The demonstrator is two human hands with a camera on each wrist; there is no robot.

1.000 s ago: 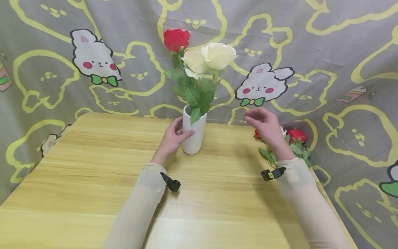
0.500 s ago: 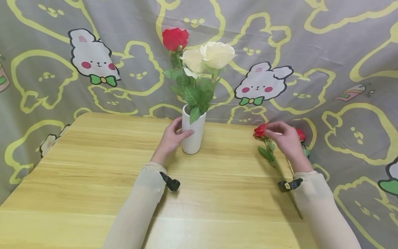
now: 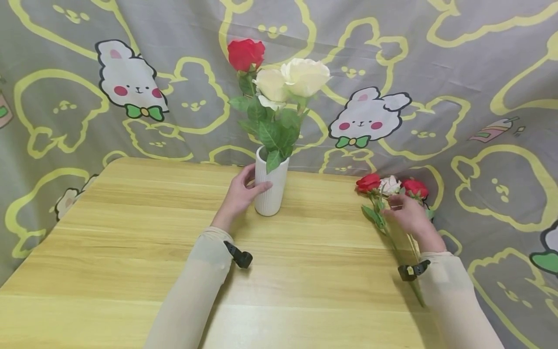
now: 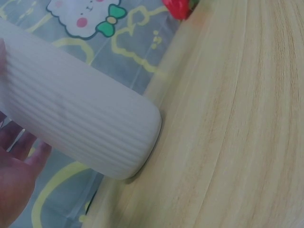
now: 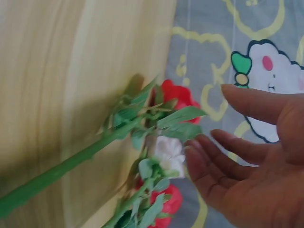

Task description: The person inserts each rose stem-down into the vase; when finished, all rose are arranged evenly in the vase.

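Observation:
My left hand [image 3: 240,191] grips a white ribbed vase [image 3: 271,191] that stands upright near the table's back edge. In the left wrist view, the vase [image 4: 85,104] fills the left side and part of the hand [image 4: 21,175] shows under it. The vase holds one red rose [image 3: 246,55] and two cream roses [image 3: 306,77] with green leaves. My right hand [image 3: 410,215] hovers over roses lying at the right. Its fingers [image 5: 237,168] are spread from the thumb beside a red rose [image 5: 178,99] and a pale pink rose [image 5: 169,154], with nothing held.
The wooden table [image 3: 144,228] meets a grey patterned curtain [image 3: 196,29] at its back and right edges. Two red roses, one of them a red rose [image 3: 368,182] at the left of the bunch, flank a pale rose [image 3: 389,185], stems pointing toward me.
My right hand has moved right and down toward the lying roses, uncovering their blooms. The left hand and the vase have stayed in place.

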